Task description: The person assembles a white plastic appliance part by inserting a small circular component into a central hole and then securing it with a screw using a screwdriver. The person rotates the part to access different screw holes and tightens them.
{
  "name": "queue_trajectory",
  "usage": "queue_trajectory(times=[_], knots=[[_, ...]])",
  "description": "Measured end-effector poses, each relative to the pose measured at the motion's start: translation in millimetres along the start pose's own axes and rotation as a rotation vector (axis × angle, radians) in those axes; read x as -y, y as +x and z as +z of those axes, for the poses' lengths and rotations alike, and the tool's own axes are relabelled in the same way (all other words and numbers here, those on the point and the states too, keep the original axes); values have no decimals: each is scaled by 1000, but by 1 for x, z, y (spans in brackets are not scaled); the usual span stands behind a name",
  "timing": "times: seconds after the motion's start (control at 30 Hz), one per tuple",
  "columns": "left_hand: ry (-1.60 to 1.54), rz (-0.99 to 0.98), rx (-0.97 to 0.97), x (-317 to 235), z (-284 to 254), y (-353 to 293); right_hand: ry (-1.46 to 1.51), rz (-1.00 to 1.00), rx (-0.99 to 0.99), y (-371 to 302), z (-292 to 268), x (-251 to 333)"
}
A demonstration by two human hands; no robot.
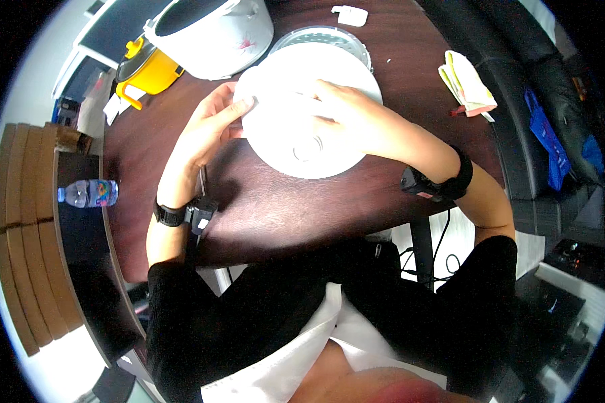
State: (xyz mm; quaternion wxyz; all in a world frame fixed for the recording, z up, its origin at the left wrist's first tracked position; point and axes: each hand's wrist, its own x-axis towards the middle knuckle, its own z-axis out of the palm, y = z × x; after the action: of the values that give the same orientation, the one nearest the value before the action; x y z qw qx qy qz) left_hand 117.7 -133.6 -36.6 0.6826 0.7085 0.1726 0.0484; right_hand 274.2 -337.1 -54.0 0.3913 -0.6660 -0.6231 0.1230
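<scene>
A round white lid (275, 144) is tilted above the table, with a small ring-shaped detail near its lower edge. My left hand (215, 121) grips its left rim, thumb on the upper face and fingers behind. Over the lid's middle, my right hand (356, 121) has its thumb and fingers closed around a pale raised part, probably the lid's handle; the exact contact is washed out by glare. Just behind the lid lies a clear round steamer tray (329, 35) with holes, partly covered by it. A white cooker pot (225, 43) with a red floral pattern stands at the far left.
A yellow electric pot (156, 72) with a dark lid sits left of the cooker. A small white plastic piece (351, 15) lies at the back. At the right is a folded cloth (469, 87). Left of the table are a water bottle (91, 193) and cardboard boxes (30, 269).
</scene>
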Motion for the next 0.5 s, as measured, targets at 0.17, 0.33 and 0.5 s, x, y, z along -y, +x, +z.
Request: queue_trajectory(times=[0.17, 0.33, 0.5], knots=[[47, -59, -32, 12, -6, 0, 101, 188, 111, 17, 11, 2], [36, -79, -69, 21, -7, 3, 168, 248, 295, 28, 6, -8], [-21, -82, -17, 24, -11, 6, 453, 168, 407, 18, -4, -21]])
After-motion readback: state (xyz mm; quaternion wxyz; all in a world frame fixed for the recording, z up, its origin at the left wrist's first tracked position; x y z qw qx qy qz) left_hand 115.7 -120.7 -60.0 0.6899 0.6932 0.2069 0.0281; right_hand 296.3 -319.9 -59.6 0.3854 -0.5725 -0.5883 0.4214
